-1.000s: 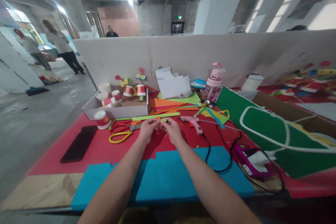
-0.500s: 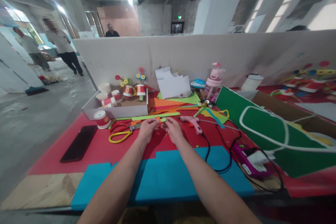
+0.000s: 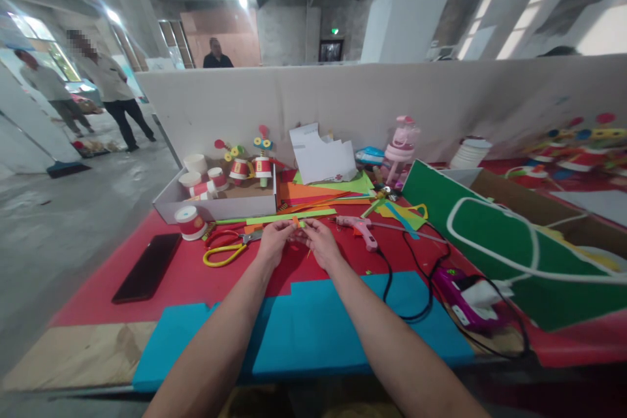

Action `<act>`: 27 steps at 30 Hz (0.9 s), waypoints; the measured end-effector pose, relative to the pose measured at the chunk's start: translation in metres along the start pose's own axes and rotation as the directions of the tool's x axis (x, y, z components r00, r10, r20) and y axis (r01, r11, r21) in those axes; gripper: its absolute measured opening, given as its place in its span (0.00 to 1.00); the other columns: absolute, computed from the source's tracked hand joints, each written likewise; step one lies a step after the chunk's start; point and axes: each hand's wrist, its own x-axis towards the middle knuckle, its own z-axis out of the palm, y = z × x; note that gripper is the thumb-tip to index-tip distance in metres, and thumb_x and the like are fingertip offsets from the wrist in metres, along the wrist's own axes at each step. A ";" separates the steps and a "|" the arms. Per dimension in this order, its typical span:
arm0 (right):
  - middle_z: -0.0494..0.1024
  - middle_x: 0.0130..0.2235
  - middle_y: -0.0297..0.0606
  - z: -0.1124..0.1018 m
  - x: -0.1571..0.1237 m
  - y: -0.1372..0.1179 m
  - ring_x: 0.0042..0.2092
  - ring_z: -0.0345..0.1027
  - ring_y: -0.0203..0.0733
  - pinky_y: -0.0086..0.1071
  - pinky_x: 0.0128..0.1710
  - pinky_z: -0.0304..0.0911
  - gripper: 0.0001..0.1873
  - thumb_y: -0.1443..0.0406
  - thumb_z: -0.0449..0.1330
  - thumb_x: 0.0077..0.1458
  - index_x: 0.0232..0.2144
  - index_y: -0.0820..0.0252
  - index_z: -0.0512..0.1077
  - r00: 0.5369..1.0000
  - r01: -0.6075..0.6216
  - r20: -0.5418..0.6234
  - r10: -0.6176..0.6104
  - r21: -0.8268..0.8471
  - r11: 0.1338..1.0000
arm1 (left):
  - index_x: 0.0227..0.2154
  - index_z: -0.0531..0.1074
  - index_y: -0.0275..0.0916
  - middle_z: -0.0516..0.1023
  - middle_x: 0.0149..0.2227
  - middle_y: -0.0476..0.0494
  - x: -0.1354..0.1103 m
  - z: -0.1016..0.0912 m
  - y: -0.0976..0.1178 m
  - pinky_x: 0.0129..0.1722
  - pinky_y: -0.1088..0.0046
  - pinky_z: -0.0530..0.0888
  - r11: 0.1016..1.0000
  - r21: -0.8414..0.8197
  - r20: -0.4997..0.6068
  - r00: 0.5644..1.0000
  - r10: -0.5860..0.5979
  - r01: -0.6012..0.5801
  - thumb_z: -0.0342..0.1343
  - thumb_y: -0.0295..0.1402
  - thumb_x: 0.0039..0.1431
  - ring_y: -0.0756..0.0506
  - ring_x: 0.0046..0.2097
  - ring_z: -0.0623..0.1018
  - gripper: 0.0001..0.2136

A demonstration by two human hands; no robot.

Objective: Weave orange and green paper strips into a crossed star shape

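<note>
My left hand (image 3: pixel 275 241) and my right hand (image 3: pixel 318 241) meet over the red table cover (image 3: pixel 186 274), fingertips pinched together on a small orange and green paper piece (image 3: pixel 298 224). What exactly the piece is stays too small to tell. Just left of my left hand lie yellow-handled scissors (image 3: pixel 226 252) and a red pair beside them. A pink glue gun (image 3: pixel 361 230) rests right of my right hand, its black cord running toward me. Strips of green and orange paper (image 3: pixel 289 215) lie just beyond my fingers.
A blue foam sheet (image 3: pixel 313 326) lies under my forearms. A black phone (image 3: pixel 147 266) sits at left, a white box (image 3: pixel 215 199) of paper-cup figures behind, a pink bottle (image 3: pixel 399 150), a green board (image 3: pixel 490 241) at right. People stand far left and behind the partition.
My hands have stayed in place, fingers shifting slightly on the small paper piece. The people in the background have walked a little.
</note>
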 end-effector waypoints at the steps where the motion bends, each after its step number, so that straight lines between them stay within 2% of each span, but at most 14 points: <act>1: 0.76 0.26 0.31 0.000 0.000 0.000 0.28 0.70 0.34 0.33 0.35 0.71 0.18 0.57 0.71 0.36 0.29 0.59 0.72 1.000 0.002 -0.001 -0.002 -0.005 1.000 | 0.25 0.74 0.33 0.72 0.20 0.49 0.000 0.000 0.000 0.23 0.78 0.64 1.000 0.010 -0.006 1.000 0.004 -0.004 0.68 0.36 0.37 0.54 0.22 0.67 0.14; 10: 0.76 0.25 0.31 0.002 0.000 0.003 0.27 0.71 0.36 0.35 0.35 0.71 0.20 0.55 0.71 0.37 0.30 0.60 0.72 0.999 0.026 -0.043 -0.030 -0.084 0.996 | 0.24 0.73 0.33 0.72 0.19 0.50 0.000 0.000 -0.001 0.23 0.77 0.64 0.999 0.046 -0.045 0.999 0.021 -0.019 0.67 0.34 0.36 0.54 0.21 0.68 0.12; 18: 0.75 0.25 0.31 0.001 0.002 0.005 0.28 0.69 0.36 0.32 0.32 0.68 0.19 0.55 0.69 0.37 0.31 0.59 0.73 0.993 0.060 -0.093 -0.073 -0.139 0.988 | 0.25 0.74 0.32 0.72 0.20 0.48 0.000 -0.001 -0.003 0.23 0.78 0.63 1.000 -0.019 0.022 1.000 -0.011 0.011 0.67 0.35 0.38 0.54 0.21 0.68 0.13; 21: 0.74 0.24 0.30 0.001 0.002 0.005 0.28 0.68 0.35 0.32 0.32 0.68 0.18 0.55 0.69 0.37 0.30 0.59 0.73 0.988 0.086 -0.117 -0.106 -0.162 0.983 | 0.24 0.73 0.32 0.69 0.19 0.49 -0.002 0.001 -0.002 0.22 0.78 0.62 0.998 -0.063 0.026 0.999 -0.027 0.029 0.66 0.39 0.42 0.55 0.21 0.67 0.13; 23: 0.74 0.24 0.30 0.000 0.002 0.005 0.27 0.68 0.35 0.32 0.32 0.68 0.18 0.55 0.68 0.38 0.30 0.59 0.72 0.984 0.108 -0.123 -0.130 -0.173 0.979 | 0.25 0.73 0.33 0.71 0.21 0.48 -0.002 0.003 -0.001 0.24 0.78 0.64 0.998 -0.051 0.057 0.998 -0.031 0.034 0.65 0.40 0.44 0.54 0.22 0.68 0.14; 27: 0.74 0.24 0.30 0.001 0.002 0.006 0.26 0.68 0.35 0.32 0.31 0.68 0.15 0.56 0.68 0.40 0.27 0.58 0.71 0.981 0.135 -0.120 -0.155 -0.164 0.977 | 0.28 0.74 0.33 0.74 0.24 0.47 -0.002 0.003 -0.004 0.26 0.77 0.66 0.999 0.028 0.065 0.998 0.015 -0.017 0.68 0.38 0.40 0.53 0.25 0.70 0.15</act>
